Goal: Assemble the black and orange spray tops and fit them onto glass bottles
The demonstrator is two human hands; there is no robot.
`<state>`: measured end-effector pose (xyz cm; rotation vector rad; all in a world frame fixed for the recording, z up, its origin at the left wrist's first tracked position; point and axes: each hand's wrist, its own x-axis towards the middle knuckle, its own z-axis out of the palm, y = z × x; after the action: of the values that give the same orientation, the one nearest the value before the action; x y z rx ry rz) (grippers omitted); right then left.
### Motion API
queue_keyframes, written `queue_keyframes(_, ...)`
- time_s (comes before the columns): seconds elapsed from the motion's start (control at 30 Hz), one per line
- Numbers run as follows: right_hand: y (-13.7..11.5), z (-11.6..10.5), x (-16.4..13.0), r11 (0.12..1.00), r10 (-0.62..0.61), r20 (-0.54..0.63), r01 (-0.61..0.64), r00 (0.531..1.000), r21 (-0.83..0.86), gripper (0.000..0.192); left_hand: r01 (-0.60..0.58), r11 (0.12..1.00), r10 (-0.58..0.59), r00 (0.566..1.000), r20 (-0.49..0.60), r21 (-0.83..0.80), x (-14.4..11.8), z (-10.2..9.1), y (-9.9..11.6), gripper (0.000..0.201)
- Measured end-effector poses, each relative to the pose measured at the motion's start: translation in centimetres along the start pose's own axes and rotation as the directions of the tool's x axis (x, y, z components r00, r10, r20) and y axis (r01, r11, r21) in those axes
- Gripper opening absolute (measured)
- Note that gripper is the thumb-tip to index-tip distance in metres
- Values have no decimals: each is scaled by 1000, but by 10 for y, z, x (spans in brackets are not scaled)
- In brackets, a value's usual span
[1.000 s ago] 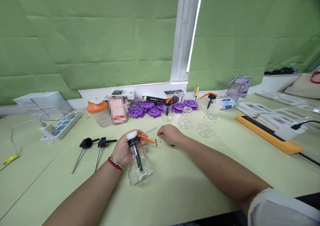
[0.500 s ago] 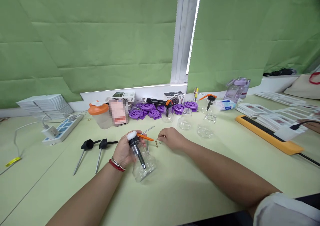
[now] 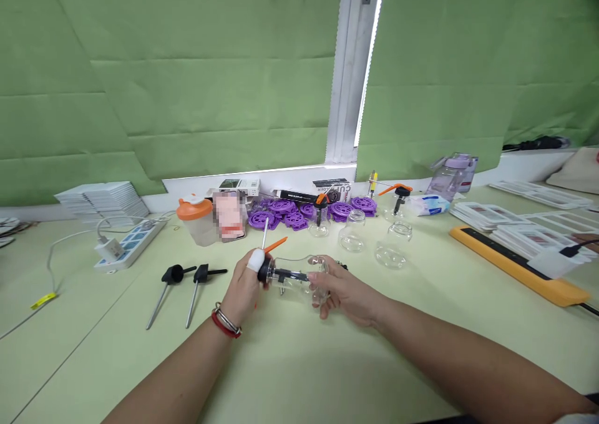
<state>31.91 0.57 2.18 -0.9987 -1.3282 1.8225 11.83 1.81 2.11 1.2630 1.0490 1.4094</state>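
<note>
A clear glass bottle (image 3: pixel 299 275) with a black pump cap, an orange lever (image 3: pixel 275 244) and a thin metal spout lies on its side between both hands, just above the pale green table (image 3: pixel 299 361). My left hand (image 3: pixel 244 286), with a white wrap on one fingertip and a red bracelet at the wrist, grips the cap end. My right hand (image 3: pixel 344 291) cups the bottle's base from below and the right.
Two loose black pump heads with metal tubes (image 3: pixel 180 285) lie to the left. Empty glass bottles (image 3: pixel 392 246), purple wheels (image 3: pixel 285 212), an orange-lidded cup (image 3: pixel 196 220) and boxes line the back. A power strip (image 3: pixel 126 241) is far left, an orange bar (image 3: pixel 519 265) and card stacks right.
The bottle was tipped from upright in my left hand to lying sideways. My right hand left the small parts on the table and took hold of the bottle's base.
</note>
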Motion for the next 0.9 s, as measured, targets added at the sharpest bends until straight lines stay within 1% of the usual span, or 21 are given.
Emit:
queue_keyframes(0.07,-4,-3,-2,984,-56,-15,52,998,-173,57,-30,987,33,999,-16,158,-1,-2,3,36)
queue_keyframes(0.13,-6,-4,-6,923,-155,-22,136,988,-361,63,-67,976,77,996,-43,207,-1,-3,4,35)
queue_keyframes(0.17,-6,-5,-8,866,-224,-18,191,974,-462,67,-75,976,86,995,-47,202,-1,-2,4,34)
queue_keyframes(0.23,-5,-9,-10,673,-385,46,314,922,-669,68,-18,986,25,999,-44,163,-1,-2,3,35)
queue_keyframes(0.3,-3,-16,-9,412,-500,186,421,846,-808,48,107,989,-103,994,-44,99,0,-1,3,36)
queue_keyframes(0.33,-3,-20,-7,305,-523,258,461,813,-833,34,165,984,-162,986,-44,73,0,0,3,37)
queue_keyframes(0.37,-2,-24,-5,245,-529,310,492,790,-835,25,203,978,-200,979,-44,55,0,0,2,38)
queue_keyframes(0.4,-2,-27,-3,243,-535,326,512,779,-824,27,214,976,-212,976,-49,45,0,0,2,38)
queue_keyframes(0.43,-2,-29,0,300,-544,300,516,784,-802,38,209,977,-206,977,-60,44,0,0,2,38)
queue_keyframes(0.47,-1,-30,3,414,-537,239,500,809,-761,56,192,980,-188,979,-77,52,0,0,1,38)
queue_keyframes(0.5,-1,-29,5,567,-497,155,455,854,-686,70,169,984,-162,982,-98,63,1,-1,0,37)
queue_keyframes(0.53,-1,-28,7,729,-407,81,377,910,-571,78,139,987,-129,985,-117,76,1,-2,-1,37)
queue_keyframes(0.57,-2,-26,8,861,-276,48,269,960,-433,77,104,990,-92,987,-131,90,1,-2,-2,36)
queue_keyframes(0.6,-2,-24,9,940,-136,63,149,989,-307,73,73,992,-58,989,-139,103,1,-3,-4,35)
queue_keyframes(0.63,-3,-22,9,972,-32,103,55,994,-230,69,50,992,-33,990,-140,117,1,-3,-5,35)
queue_keyframes(0.67,-4,-21,9,976,11,140,19,990,-215,67,40,991,-22,990,-138,129,1,-3,-6,35)
queue_keyframes(0.7,-5,-20,8,963,-14,155,55,988,-263,64,48,989,-29,991,-133,140,1,-3,-6,35)
queue_keyframes(0.73,-7,-21,6,920,-100,162,153,982,-360,62,70,986,-50,990,-131,150,1,-3,-6,37)
queue_keyframes(0.77,-8,-21,5,829,-225,183,287,957,-480,60,100,983,-79,988,-134,156,1,-3,-5,38)
queue_keyframes(0.8,-9,-23,3,689,-352,233,419,907,-591,58,128,978,-106,985,-138,163,1,-2,-4,40)
queue_keyframes(0.9,-12,-27,-2,365,-537,357,592,764,-719,64,123,975,-99,986,-134,187,0,-1,1,40)
